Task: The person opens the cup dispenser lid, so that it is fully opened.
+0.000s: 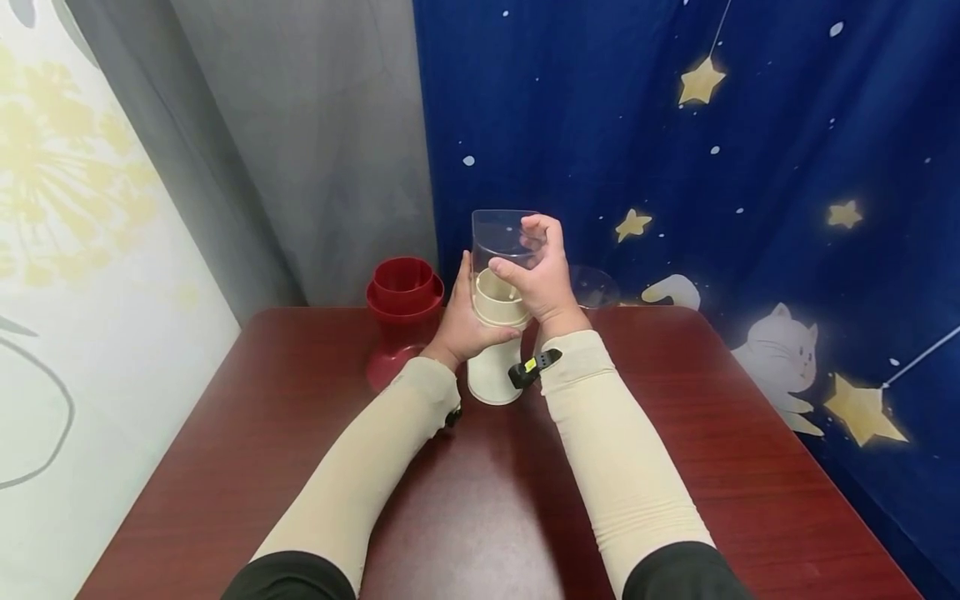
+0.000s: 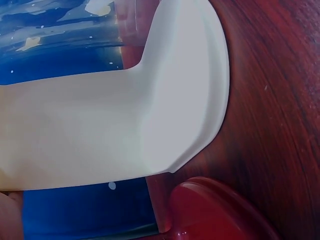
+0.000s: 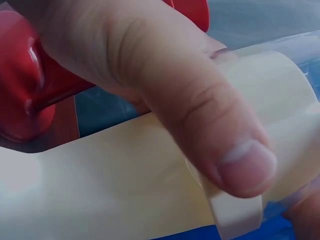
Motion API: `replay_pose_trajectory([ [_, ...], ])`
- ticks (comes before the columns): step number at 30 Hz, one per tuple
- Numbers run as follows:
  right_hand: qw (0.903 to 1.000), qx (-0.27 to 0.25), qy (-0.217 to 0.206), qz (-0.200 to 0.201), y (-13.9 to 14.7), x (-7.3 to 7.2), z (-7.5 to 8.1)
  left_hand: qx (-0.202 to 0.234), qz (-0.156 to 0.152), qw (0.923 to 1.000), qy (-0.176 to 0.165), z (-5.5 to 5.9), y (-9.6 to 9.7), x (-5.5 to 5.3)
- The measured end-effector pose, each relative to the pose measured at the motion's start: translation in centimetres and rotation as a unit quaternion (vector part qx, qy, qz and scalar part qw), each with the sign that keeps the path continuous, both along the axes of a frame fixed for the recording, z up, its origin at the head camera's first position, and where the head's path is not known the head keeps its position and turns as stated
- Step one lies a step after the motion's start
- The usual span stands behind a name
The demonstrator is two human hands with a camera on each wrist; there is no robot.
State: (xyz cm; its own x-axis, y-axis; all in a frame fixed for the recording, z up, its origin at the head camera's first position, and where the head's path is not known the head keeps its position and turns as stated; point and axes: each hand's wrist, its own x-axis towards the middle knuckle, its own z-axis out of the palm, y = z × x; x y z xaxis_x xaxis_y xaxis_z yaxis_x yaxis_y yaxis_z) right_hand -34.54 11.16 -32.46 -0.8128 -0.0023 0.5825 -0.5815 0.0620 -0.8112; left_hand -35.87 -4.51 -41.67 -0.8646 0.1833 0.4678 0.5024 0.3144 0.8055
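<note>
A cream stand (image 1: 493,375) rises upright from the table, with a ring-shaped collar at its top. My left hand (image 1: 468,325) grips the stand around that collar, its thumb (image 3: 247,167) lying across the front in the right wrist view. A clear plastic cylinder (image 1: 491,233) sits around the cream collar and extends above it. With thumb in front and curled fingers at the right side, my right hand (image 1: 546,271) holds this cylinder. In the left wrist view the stand's wide base (image 2: 185,95) touches the table.
A red stand (image 1: 390,333) of similar shape is left of the cream one, close to my left wrist. Behind my right wrist is another clear piece (image 1: 592,286), partly hidden. The reddish-brown table (image 1: 465,517) ends at a grey curtain (image 1: 322,150) and a blue curtain (image 1: 585,108).
</note>
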Motion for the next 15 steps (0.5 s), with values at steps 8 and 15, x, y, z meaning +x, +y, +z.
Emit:
replay_pose_trajectory([
  [8, 0.9996, -0.022, -0.006, 0.015, 0.09, -0.17, 0.39, 0.005, -0.004, 0.9999, -0.014, 0.34, 0.09, -0.03],
  [15, 0.9992, -0.031, -0.017, 0.017, 0.01, -0.25, 0.50, 0.007, 0.001, 0.9993, -0.037, 0.38, 0.11, 0.22],
])
